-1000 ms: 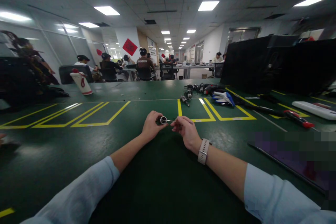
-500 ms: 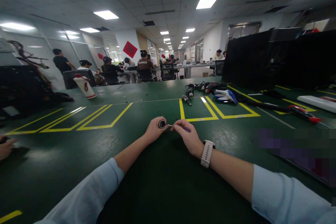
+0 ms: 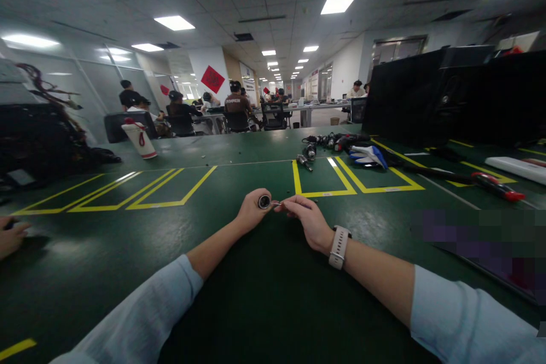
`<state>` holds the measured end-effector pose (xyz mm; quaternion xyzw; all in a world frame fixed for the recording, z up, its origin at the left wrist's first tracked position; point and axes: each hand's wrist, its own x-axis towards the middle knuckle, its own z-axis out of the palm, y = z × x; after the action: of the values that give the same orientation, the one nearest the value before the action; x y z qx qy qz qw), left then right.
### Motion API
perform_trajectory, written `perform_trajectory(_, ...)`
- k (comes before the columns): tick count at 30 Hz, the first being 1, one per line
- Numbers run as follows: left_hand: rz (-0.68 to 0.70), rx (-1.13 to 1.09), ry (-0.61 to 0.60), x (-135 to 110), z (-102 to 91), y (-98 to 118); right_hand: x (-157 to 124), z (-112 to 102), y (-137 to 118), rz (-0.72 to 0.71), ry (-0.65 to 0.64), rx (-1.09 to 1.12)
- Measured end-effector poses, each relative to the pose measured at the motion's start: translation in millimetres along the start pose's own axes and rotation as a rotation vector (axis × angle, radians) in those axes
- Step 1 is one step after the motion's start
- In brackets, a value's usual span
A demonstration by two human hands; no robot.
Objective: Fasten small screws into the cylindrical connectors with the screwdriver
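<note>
My left hand [image 3: 251, 211] is closed around a round connector [image 3: 264, 202] with a dark, hollow end and a pale metal rim, which faces me. The rest of that part is hidden in the fingers. Close by on the right, my right hand [image 3: 307, 219] pinches a small screwdriver [image 3: 277, 205] whose thin metal shaft points left to the connector's side. Its handle is hidden by the fingers now. Whether the tip touches the connector is too small to tell. Both hands are just above the green tabletop [image 3: 239, 307].
Beyond my hands lie several metal-ended connectors [image 3: 307, 156], a blue-and-white glove [image 3: 367, 156] and a red-and-black screwdriver [image 3: 497, 185]. A white cup [image 3: 140, 141] stands back left. Another person's hand [image 3: 12, 238] is at the left edge. Black computer cases [image 3: 409, 96] stand right.
My right hand has turned slightly, and its fingers now cover the purple handle that showed before. My left hand keeps its hold on the connector.
</note>
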<state>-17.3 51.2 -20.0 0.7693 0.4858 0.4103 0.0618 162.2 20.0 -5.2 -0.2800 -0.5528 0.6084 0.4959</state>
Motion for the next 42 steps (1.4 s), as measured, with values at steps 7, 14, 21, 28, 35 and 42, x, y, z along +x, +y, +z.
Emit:
perform_trajectory(7,-0.032,0.107,0.015,1.0,-0.1,4.1,0.4,-1.0,4.4,-0.076,0.028,-0.022)
perform_trajectory(14,0.026,0.294,-0.042,-0.2,-2.2,10.8,0.2,-1.5,6.0,-0.063,0.022,-0.102)
perform_trajectory(21,-0.027,0.005,-0.063,-1.2,-1.6,2.9,1.6,-3.0,0.3,0.080,0.006,0.098)
perform_trajectory(28,-0.016,0.157,-0.071,0.1,0.2,5.7,1.7,-3.3,6.6,-0.018,0.037,-0.006)
perform_trajectory(35,0.025,0.196,-0.088,-1.2,0.7,6.3,2.4,-2.1,6.6,0.039,0.046,0.034)
perform_trajectory(42,-0.030,-0.099,-0.068,0.2,1.1,2.8,2.1,-4.5,8.4,0.052,-0.027,0.119)
